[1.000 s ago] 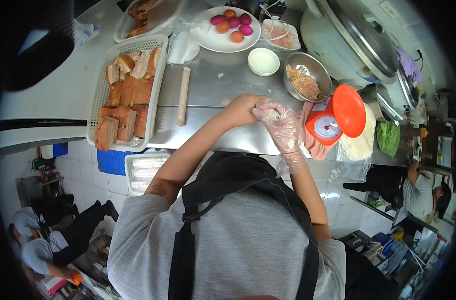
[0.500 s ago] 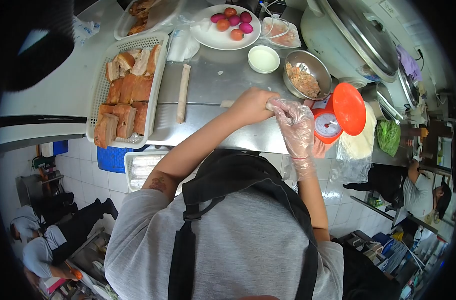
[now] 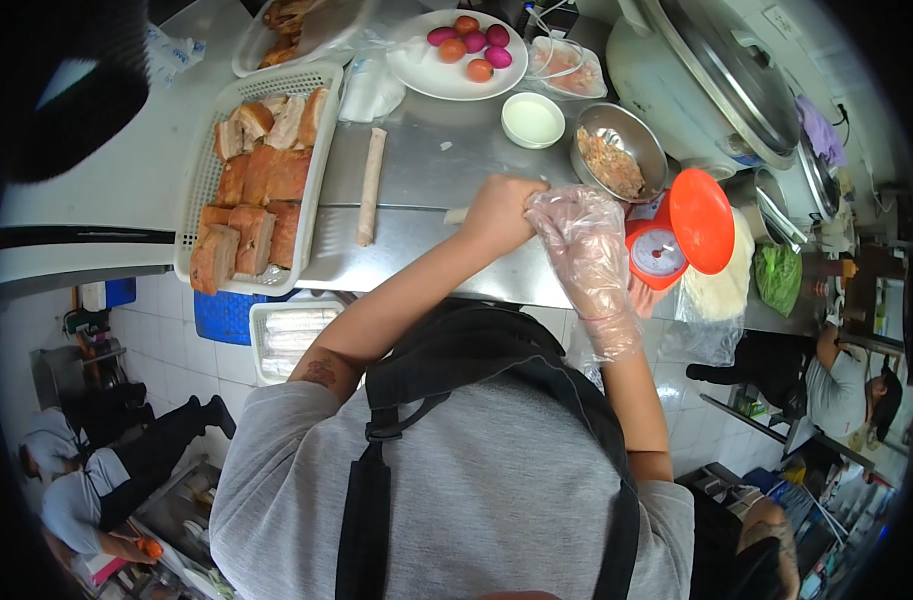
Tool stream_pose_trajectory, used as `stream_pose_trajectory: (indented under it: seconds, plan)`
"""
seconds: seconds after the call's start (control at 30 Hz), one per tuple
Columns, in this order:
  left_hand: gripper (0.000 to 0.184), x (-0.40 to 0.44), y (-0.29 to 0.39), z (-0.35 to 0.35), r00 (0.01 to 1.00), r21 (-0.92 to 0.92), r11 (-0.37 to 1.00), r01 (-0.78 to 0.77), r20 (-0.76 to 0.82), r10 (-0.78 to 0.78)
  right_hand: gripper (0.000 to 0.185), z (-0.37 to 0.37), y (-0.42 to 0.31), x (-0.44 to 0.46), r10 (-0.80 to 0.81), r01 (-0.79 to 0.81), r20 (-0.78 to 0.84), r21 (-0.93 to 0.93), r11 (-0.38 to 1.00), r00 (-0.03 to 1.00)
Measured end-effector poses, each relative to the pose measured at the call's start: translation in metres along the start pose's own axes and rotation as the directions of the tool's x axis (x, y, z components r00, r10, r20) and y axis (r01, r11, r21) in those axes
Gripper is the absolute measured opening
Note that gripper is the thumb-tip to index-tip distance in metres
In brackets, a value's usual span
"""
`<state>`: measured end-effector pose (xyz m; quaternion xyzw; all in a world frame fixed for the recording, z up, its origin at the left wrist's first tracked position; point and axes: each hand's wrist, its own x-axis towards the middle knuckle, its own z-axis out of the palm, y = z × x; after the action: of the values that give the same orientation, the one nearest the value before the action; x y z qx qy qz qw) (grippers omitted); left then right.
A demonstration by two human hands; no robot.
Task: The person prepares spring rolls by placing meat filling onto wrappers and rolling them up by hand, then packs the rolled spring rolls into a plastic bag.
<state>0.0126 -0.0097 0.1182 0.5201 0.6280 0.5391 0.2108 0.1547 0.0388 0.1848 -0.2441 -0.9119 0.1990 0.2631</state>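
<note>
My bare left hand is closed above the front part of the steel counter. From under its wrist side pokes the short end of a pale roll; the rest is hidden by the hand. My right hand, in a loose clear plastic glove, is curled against the left fingertips, and what lies inside its fingers is hidden. Another long pale roll lies on the counter to the left. Just beyond the gloved hand stands a steel bowl with chopped orange-pink filling.
A red scale stands right of my hands. Behind are a small white bowl and a plate of purple and orange round items. To the left, a white basket holds roasted meat slabs. Other people work on both sides.
My gloved hand has shifted slightly left and closed over the left fingertips, covering the pale end seen there before. At lower right, another person's arm has come into view.
</note>
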Motion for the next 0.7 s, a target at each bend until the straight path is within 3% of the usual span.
stream_pose_trajectory:
  seconds: [0.07, 0.13, 0.37, 0.43, 0.5, 0.57, 0.63, 0.67, 0.7]
  plan:
    - [0.013, 0.000, -0.002, -0.004, 0.998, -0.096, 0.993, 0.063, 0.004, -0.063, 0.016, -0.003, -0.008, 0.002, -0.046, 0.048, 0.022, -0.081, 0.996, 0.999]
    - [0.012, 0.000, -0.005, -0.007, 0.999, -0.070, 0.997, -0.014, -0.042, 0.012, 0.020, -0.005, -0.016, 0.006, -0.138, 0.137, 0.014, -0.226, 0.964, 0.990]
    - [0.009, -0.003, -0.004, -0.017, 0.997, 0.026, 0.998, -0.058, -0.045, 0.059, 0.031, -0.015, -0.033, 0.029, -0.168, 0.270, 0.303, -0.337, 0.902, 0.938]
    - [0.008, -0.006, -0.004, -0.028, 0.998, -0.052, 0.999, -0.011, -0.063, 0.008, 0.031, -0.014, -0.029, 0.040, -0.219, 0.333, 0.385, -0.259, 0.907, 0.897]
    - [0.010, -0.007, -0.006, -0.033, 0.997, -0.067, 0.998, 0.000, -0.077, -0.005, 0.035, -0.012, -0.002, 0.051, -0.165, 0.061, 0.454, 0.235, 0.970, 0.876]
    - [0.016, -0.006, -0.015, -0.038, 0.994, -0.008, 1.000, -0.017, -0.106, 0.016, 0.040, 0.010, 0.014, 0.059, -0.093, -0.239, 0.459, 0.613, 0.753, 0.883]
    - [0.023, 0.004, -0.022, -0.059, 0.954, -0.300, 0.911, 0.284, -0.006, -0.300, 0.048, 0.049, 0.025, 0.057, 0.052, -0.425, 0.436, 0.833, 0.355, 0.898]
    - [0.026, 0.010, -0.028, -0.072, 0.899, -0.424, 0.802, 0.420, 0.075, -0.431, 0.060, 0.076, 0.017, 0.054, 0.168, -0.414, 0.379, 0.835, 0.362, 0.910]
    - [0.025, 0.017, -0.043, -0.082, 0.866, -0.479, 0.742, 0.469, 0.086, -0.492, 0.059, 0.110, 0.014, 0.048, 0.104, -0.359, 0.358, 0.784, 0.507, 0.928]
